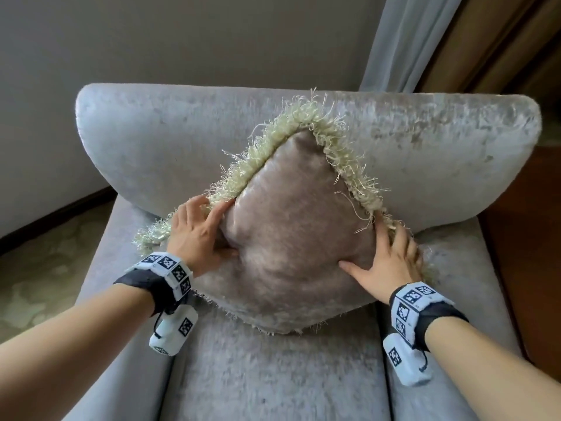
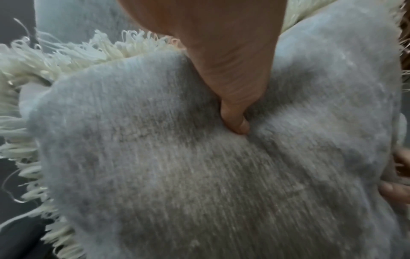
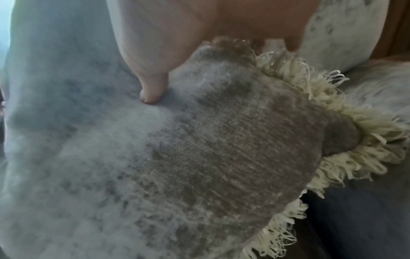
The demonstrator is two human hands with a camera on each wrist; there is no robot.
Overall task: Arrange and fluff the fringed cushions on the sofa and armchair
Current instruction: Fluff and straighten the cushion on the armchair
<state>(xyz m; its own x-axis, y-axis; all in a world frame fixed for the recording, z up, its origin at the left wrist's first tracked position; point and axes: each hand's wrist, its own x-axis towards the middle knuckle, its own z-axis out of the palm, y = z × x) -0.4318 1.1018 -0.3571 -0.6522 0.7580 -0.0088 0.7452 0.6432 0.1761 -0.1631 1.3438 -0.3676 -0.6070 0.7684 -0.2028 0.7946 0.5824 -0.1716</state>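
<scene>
A taupe velvet cushion [image 1: 291, 226] with a cream fringe [image 1: 306, 117] stands on one corner on the grey armchair [image 1: 151, 141], leaning on the backrest. My left hand [image 1: 200, 235] grips its left edge. The thumb [image 2: 235, 105] digs into the front face [image 2: 177, 175], and the fingers reach behind the fringe. My right hand [image 1: 388, 262] holds the right edge. Its thumb [image 3: 150, 87] presses the front of the cushion [image 3: 199, 157], and its fingers curl over the fringe [image 3: 332, 113]. The cushion's back is hidden.
The armchair's seat [image 1: 273, 375] lies between two low armrests [image 1: 121, 299]. A plain wall [image 1: 182, 31] stands behind, with a pale curtain [image 1: 403, 41] at the upper right. Patterned carpet [image 1: 45, 253] lies left of the chair, and dark wood [image 1: 531, 238] right.
</scene>
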